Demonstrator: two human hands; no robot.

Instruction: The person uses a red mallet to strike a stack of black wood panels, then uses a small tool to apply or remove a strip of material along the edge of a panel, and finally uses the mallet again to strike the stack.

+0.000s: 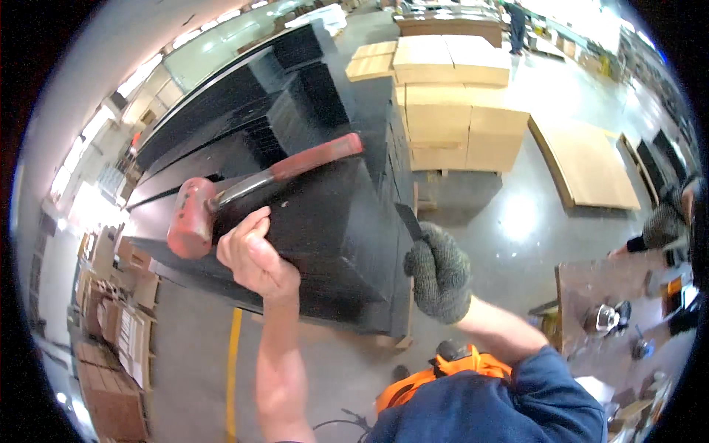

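Observation:
A red mallet [247,188] with a metal neck and a red grip lies across the stack of black panels [325,229]. Just below the mallet's head and neck is my bare left hand [258,255], its fingers curled together over the near edge of the stack. Anything inside that hand is too small or hidden to make out. My right hand [439,273], in a dark grey knitted glove, is closed beside the stack's right corner. A flat dark strip [408,220] sticks up out of its fist; the lower part is hidden by the glove.
Cardboard boxes [461,122] stand on a pallet beyond the stack. A flat tan board [587,162] lies farther right. Another person's gloved hand [663,221] shows at the right, above a brown table [583,288] holding small tools. More cartons [111,384] stand at the left.

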